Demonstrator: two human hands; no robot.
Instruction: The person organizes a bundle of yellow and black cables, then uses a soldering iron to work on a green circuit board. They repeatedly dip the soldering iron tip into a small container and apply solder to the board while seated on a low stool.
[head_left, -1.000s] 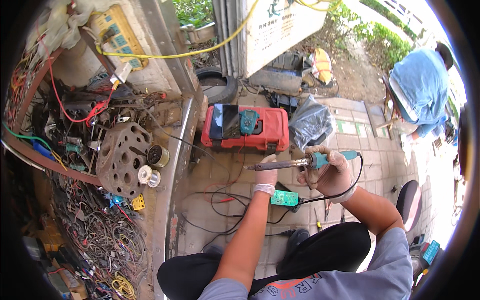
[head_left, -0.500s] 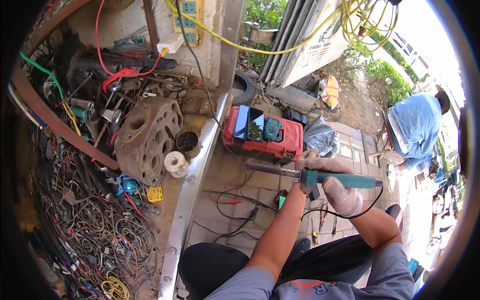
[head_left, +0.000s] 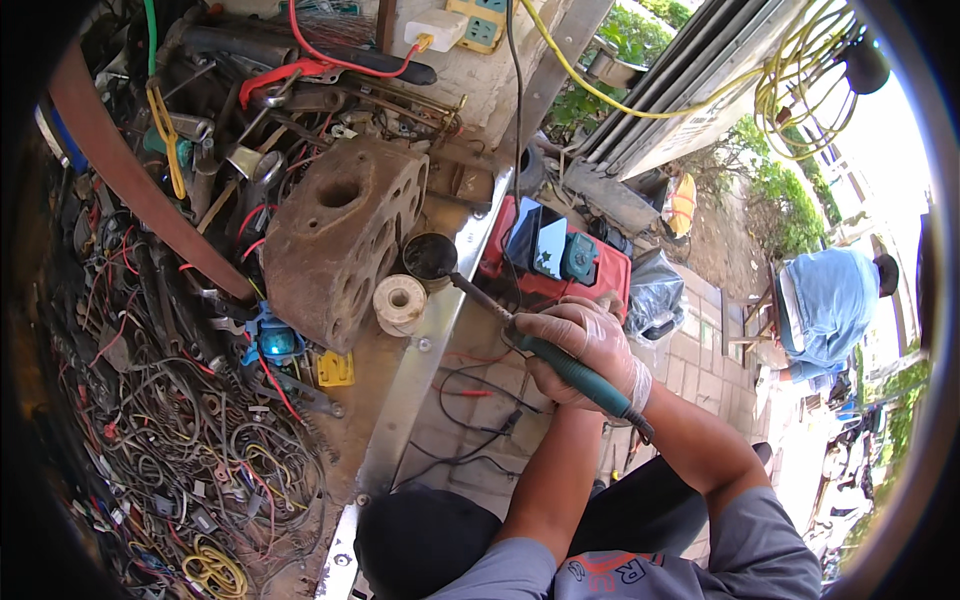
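My gloved right hand [head_left: 575, 328] is closed round the teal handle of a soldering iron [head_left: 580, 377], whose cord leaves its lower right end. The iron slants up to the left, its dark tip at the rim of a small round tin [head_left: 430, 257] with a dark inside. My left hand [head_left: 548, 385], also gloved, is just below the right one and mostly covered by it and the iron; its fingers are hidden. Beside the tin stands a pale spool [head_left: 400, 304] of wire. A rusty metal block [head_left: 335, 240] with holes lies left of both.
Tangled wires and scrap parts [head_left: 220, 460] fill the bench at left, bordered by a metal edge [head_left: 400, 425]. Behind my hands, a red toolbox [head_left: 610, 285] bears a phone [head_left: 537, 240] and a teal meter [head_left: 580, 258]. Black cables [head_left: 470, 430] lie on the paving. A person in blue [head_left: 830, 305] sits far right.
Both hands have moved left toward the bench with the soldering iron. Its tip has gone from above the paving to the tin, and its handle now tilts down to the right.
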